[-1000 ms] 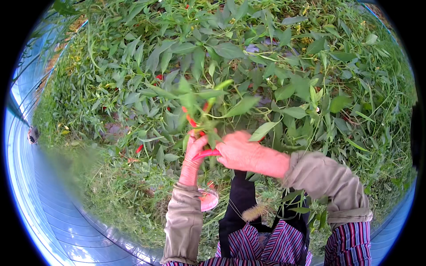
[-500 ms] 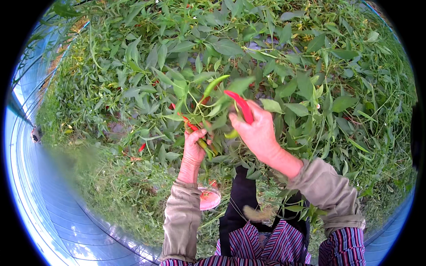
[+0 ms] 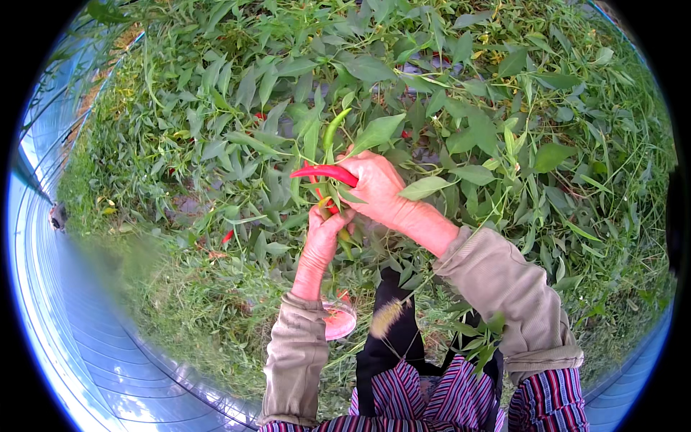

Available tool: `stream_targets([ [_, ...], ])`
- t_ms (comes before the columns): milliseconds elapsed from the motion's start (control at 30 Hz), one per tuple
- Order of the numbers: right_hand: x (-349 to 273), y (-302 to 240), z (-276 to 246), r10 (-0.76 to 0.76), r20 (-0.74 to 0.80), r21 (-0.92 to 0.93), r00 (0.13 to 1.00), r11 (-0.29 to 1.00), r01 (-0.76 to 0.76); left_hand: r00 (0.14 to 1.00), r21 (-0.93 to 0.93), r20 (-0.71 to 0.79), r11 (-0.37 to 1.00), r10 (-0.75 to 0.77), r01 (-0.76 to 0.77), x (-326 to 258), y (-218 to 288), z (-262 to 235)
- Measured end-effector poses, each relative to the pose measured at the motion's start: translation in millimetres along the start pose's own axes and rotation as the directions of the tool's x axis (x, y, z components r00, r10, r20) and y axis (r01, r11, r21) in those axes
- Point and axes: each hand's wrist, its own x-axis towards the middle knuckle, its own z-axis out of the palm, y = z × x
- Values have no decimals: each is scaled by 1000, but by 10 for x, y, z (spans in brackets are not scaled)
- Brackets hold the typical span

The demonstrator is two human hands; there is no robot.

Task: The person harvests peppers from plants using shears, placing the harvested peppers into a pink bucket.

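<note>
A long red chili pepper [image 3: 324,173] sticks out to the left from my right hand [image 3: 378,189], whose fingers are closed round its stem end. Just below, my left hand [image 3: 322,234] is closed on a pepper stem cluster; an orange-red chili pepper [image 3: 317,189] rises above its fingers and a green chili pepper [image 3: 345,248] hangs beneath them. The two hands nearly touch. Above them a curved green chili pepper [image 3: 333,133] stands upright among the leaves. Parts of the stems between my fingers are hidden.
Dense pepper plants [image 3: 237,108] fill the ground ahead. A red chili pepper [image 3: 228,237] lies low at the left. A pink round container [image 3: 340,322] stands in the grass by my left forearm. Blue sheeting [image 3: 86,324] curves along the left, and a fuzzy grass head [image 3: 389,318] crosses my lap.
My right hand has moved left with the red chili pepper, now close above my left hand. The pepper has swung to point left. My left hand has shifted slightly right.
</note>
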Motion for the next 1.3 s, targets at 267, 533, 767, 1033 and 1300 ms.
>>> stream_targets([
  [267,95,122,-171,-51,208,50,977,998,41,999,79,42,997,-23,19,-14,28,68],
  [533,-66,-103,-251,-153,170,-6,973,988,156,982,-32,17,982,187,-186,-141,140,166],
  [767,-360,-399,-447,-448,135,-516,884,730,449,985,-271,7,949,170,-162,-347,-25,-85],
  [1033,-1078,-521,-627,52,82,-53,995,997,-47,983,-10,33,983,182,-182,-345,35,347],
  [1300,-1662,-904,-909,263,554,227,790,865,-448,980,-263,-88,945,176,-194,-424,14,272],
])
